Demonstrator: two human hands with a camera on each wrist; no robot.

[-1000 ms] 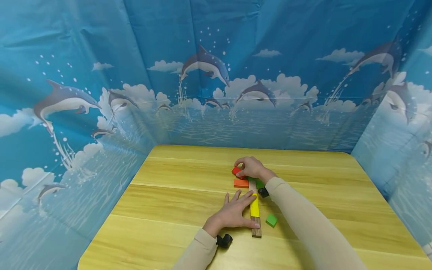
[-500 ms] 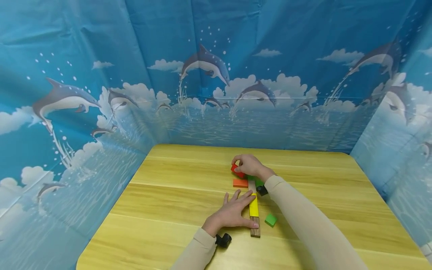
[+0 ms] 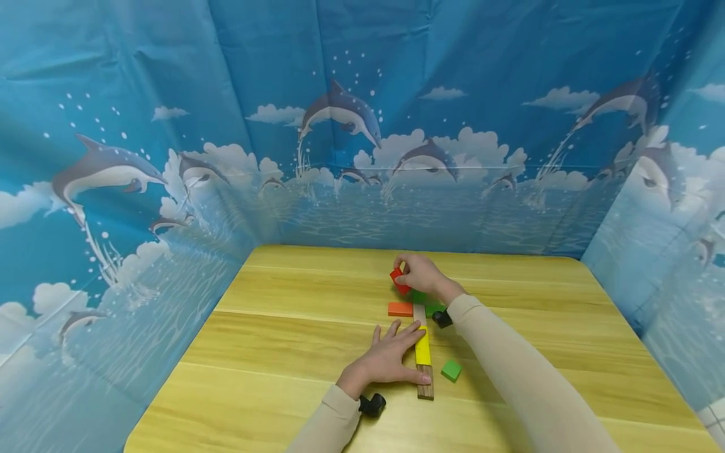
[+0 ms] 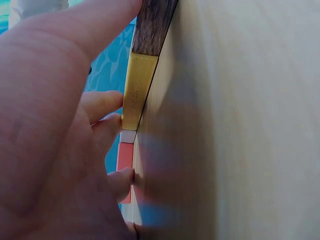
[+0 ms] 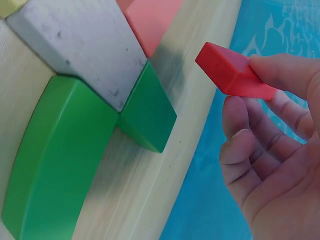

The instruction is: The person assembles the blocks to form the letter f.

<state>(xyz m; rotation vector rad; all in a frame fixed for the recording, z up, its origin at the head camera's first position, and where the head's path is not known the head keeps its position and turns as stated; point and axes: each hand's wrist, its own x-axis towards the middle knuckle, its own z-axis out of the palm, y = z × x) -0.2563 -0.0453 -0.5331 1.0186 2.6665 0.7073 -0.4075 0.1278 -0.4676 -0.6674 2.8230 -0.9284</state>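
Observation:
My right hand (image 3: 426, 275) pinches a red block (image 5: 227, 72) between thumb and fingertips, raised and tilted near the far end of a row of wooden blocks. Spread fingers of my left hand (image 3: 385, 360) reach across the row: the fingertips touch the yellow block (image 3: 423, 350) and the thumb lies on the dark brown block (image 3: 425, 389). Beyond the yellow one comes a pale grey block (image 5: 80, 45). Against it lie a long green block (image 5: 55, 155), a small green block (image 5: 150, 112) and an orange-red block (image 3: 400, 309).
A loose green block (image 3: 451, 370) lies right of the row. All of it stands on a wood-grain table (image 3: 283, 352). A blue dolphin-print curtain (image 3: 362, 207) hangs behind the far edge. Each wrist carries a small black camera (image 3: 372, 404).
My right hand has raised the red block a little away from me and turned it steeper. The left hand stays on the row, and the head view has shifted slightly.

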